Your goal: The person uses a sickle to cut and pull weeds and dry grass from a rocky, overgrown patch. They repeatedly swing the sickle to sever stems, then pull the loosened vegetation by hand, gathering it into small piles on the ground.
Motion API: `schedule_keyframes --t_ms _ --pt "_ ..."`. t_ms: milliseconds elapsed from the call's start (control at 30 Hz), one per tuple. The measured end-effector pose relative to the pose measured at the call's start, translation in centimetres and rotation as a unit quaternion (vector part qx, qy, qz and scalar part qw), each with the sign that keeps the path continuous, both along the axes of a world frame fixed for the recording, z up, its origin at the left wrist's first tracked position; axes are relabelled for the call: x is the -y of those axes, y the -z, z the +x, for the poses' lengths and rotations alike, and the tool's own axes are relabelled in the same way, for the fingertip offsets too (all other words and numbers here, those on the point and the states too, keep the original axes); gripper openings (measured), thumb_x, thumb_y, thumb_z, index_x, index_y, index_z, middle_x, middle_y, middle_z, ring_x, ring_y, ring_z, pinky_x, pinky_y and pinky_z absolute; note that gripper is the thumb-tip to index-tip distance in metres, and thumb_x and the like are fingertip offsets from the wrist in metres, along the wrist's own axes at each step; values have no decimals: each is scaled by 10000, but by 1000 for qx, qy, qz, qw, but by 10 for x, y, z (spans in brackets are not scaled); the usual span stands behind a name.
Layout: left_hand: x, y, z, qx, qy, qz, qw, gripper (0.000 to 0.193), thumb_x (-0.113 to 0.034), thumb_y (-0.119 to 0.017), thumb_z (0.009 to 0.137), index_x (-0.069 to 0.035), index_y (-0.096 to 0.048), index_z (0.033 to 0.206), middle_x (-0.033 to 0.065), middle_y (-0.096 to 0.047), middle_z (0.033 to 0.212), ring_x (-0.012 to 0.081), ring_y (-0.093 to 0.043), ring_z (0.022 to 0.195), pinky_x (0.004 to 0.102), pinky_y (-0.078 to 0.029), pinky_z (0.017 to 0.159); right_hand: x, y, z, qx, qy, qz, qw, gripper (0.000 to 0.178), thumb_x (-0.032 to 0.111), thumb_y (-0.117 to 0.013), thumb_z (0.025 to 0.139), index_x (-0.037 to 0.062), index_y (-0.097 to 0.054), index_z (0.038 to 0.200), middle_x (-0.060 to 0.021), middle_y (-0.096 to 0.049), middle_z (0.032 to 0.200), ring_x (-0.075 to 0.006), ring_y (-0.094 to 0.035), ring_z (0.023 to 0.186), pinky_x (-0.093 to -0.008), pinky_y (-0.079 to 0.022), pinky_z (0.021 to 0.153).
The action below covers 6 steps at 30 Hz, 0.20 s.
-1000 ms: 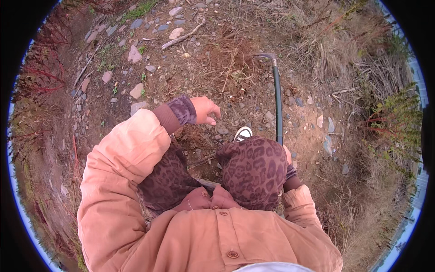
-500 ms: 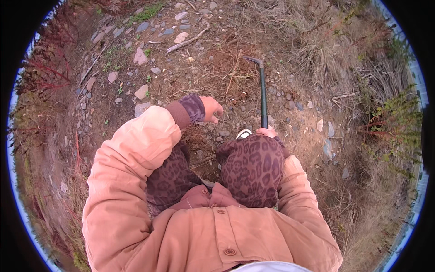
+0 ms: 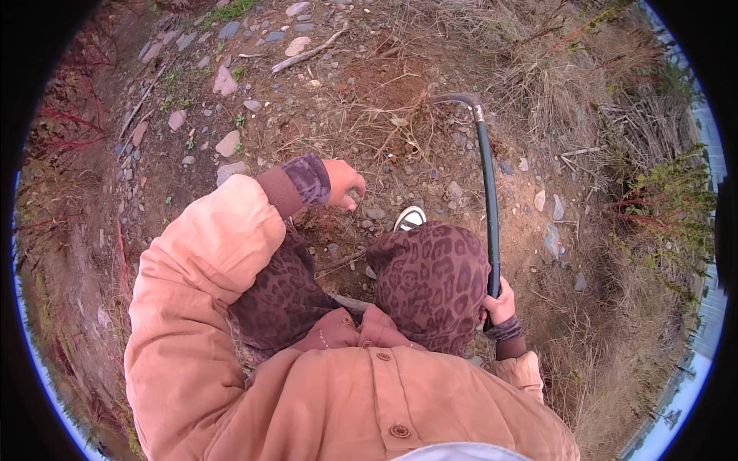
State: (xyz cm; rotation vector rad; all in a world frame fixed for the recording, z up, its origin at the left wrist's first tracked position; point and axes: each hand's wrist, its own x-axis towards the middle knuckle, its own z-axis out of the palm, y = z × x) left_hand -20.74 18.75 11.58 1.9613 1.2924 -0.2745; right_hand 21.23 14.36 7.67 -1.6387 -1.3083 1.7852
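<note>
On the right, my right hand (image 3: 501, 304) is wrapped round the lower end of a sickle's long dark green handle. The sickle (image 3: 487, 184) stretches forward beside my right knee, its curved metal head bent left at the far end. That head lies by a patch of loose reddish soil (image 3: 396, 88) and dry stalks (image 3: 392, 131). In front of my left knee, my left hand (image 3: 344, 186) hangs over the ground with loosely bent fingers and a gap to the thumb. Nothing shows in it, though the palm side is partly hidden.
My knees, in leopard-print trousers (image 3: 430, 288), are bent, with one shoe tip (image 3: 410, 218) showing. Scattered stones (image 3: 228, 144) and a bare stick (image 3: 311, 52) lie ahead and left. Dry grass (image 3: 530, 73) covers the right side; reddish plants (image 3: 73, 115) stand far left.
My right hand has drawn back and to the right with the sickle, whose head has shifted right. My left hand has moved slightly left in view.
</note>
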Motion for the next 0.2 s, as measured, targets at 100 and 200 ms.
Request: schedule_keyframes --t_ms 100,200 --pt "-4 -2 10 -5 -12 37 999 419 -259 -656 711 -80 -544 1073 91 -594 801 268 -573 807 397 -441 702 -32 26 -20 35 -4 135 990 275 -16 -528 658 6 -451 922 -15 -464 557 -105 -434 358 -227 -355 337" --pt "-4 -14 18 15 -16 52 998 435 -279 -652 719 -84 -533 1089 102 -611 860 263 -578 846 398 -445 722 -84 69 -39 178 -82 308 931 257 58 -558 672 47 -495 921 -22 -462 623 -145 -473 523 -273 -414 500"
